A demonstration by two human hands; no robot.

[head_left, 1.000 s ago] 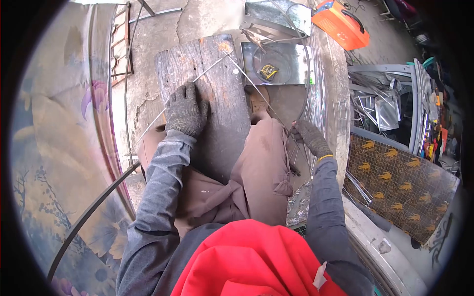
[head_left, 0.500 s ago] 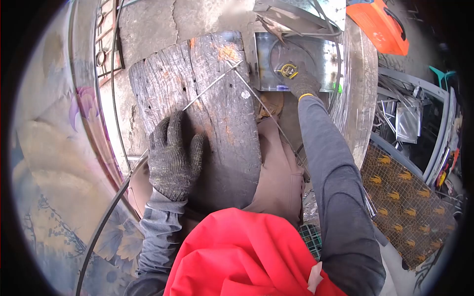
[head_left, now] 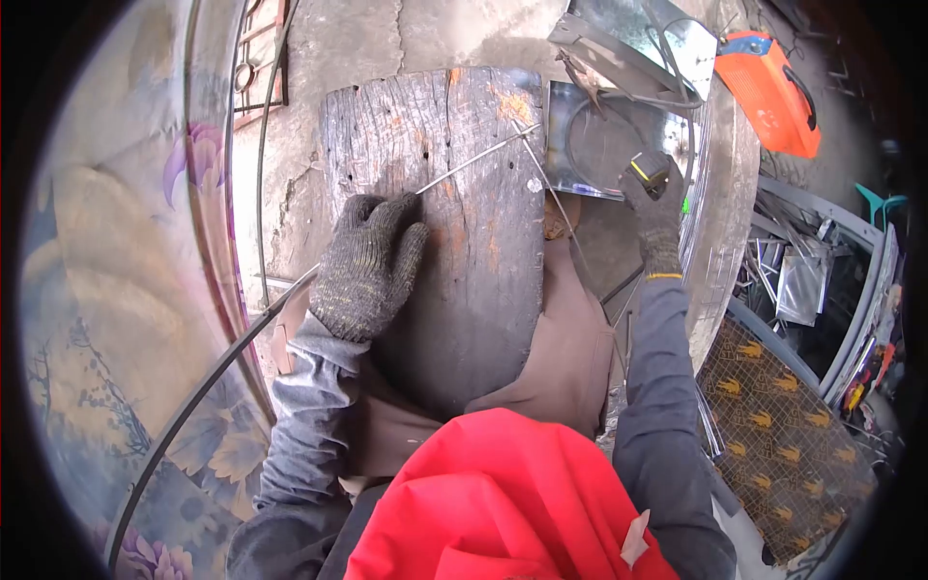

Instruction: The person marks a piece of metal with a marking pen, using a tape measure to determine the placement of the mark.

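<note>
A thick, weathered wooden board lies in front of me between my knees. Across it runs a thin metal rod, which meets a second thin rod near the board's far right corner. My left hand, in a dark knitted glove, rests on the board with its fingers closed over the first rod. To the right of the board, my gloved right hand grips a black and yellow tape measure above the near right corner of a shiny metal sheet. The fingers partly cover its case.
An orange machine with a black handle stands at the far right. Below it are a grey metal frame with metal scraps and a patterned brown sheet. A floral panel fills the left side, crossed by a dark curved bar.
My right hand has picked the tape measure up off the metal sheet and drawn it back towards me. My left hand's fingers have curled more over the rod. The view has shifted left.
</note>
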